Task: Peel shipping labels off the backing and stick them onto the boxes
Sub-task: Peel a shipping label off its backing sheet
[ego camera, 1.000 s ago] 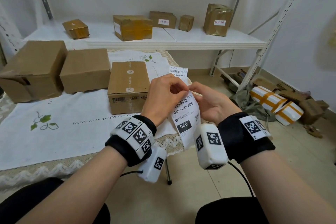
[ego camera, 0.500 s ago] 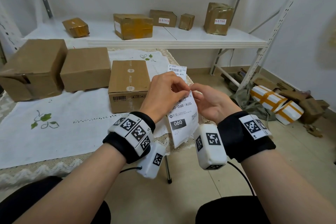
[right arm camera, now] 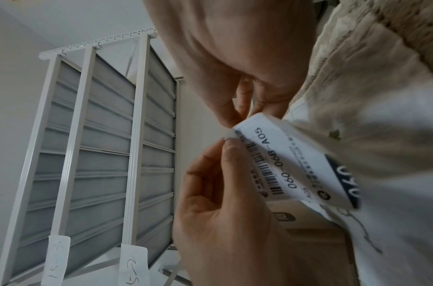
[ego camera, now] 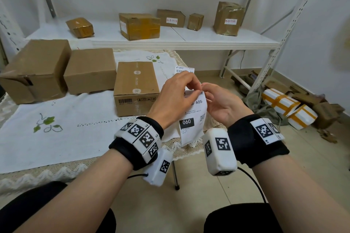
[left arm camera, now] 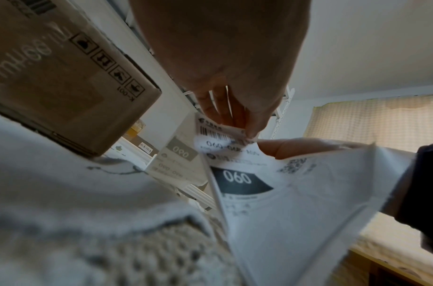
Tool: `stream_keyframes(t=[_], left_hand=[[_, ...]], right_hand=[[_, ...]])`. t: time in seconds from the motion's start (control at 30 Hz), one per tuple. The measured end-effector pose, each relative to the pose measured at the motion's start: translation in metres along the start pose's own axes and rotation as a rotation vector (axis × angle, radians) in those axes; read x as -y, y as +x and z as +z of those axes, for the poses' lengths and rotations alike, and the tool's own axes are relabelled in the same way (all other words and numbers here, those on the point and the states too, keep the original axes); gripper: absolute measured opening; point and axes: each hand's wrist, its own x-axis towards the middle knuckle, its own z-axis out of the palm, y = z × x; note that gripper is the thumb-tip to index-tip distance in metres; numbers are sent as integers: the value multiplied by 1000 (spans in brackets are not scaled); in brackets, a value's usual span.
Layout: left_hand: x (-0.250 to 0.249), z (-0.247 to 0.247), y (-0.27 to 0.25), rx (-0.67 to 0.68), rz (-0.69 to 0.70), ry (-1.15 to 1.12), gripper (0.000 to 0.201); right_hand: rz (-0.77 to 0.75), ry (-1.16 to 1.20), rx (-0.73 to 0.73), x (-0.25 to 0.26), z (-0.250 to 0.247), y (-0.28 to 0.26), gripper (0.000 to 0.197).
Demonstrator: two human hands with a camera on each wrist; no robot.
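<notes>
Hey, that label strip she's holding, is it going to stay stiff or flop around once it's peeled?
Probably floppy: the label strip hangs limp below both hands and curls in the left wrist view. Likely very light, since the left hand and right hand hold it by fingertip pinches alone. Its peeled side may cling to fingers, though no adhesive shows.

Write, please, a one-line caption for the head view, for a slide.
Both hands, left hand and right hand, pinch the top of a shipping label in front of three cardboard boxes.
</notes>
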Motion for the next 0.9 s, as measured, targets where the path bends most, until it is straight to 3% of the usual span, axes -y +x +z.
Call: stream_keyframes(t=[0.1,0.43,0.57,0.7,0.9], left_hand=[[-1,1,-1,1,9,1,6],[0,-1,1,-2,-88,-148,18],[3,-4,3,54,-62,-116,18],[3,-4,2,67,-57,-86,10],[1,-6,1,45,-20,-61,9]], right_hand=[[-1,14,-18,0,0,0,20],[36,44,11,-5,2,2,12],[23,28,-26,-7,-1,7,17],[-6,8,-55,-9,1,7,37],[2,20,-73,-8,1,7,37]])
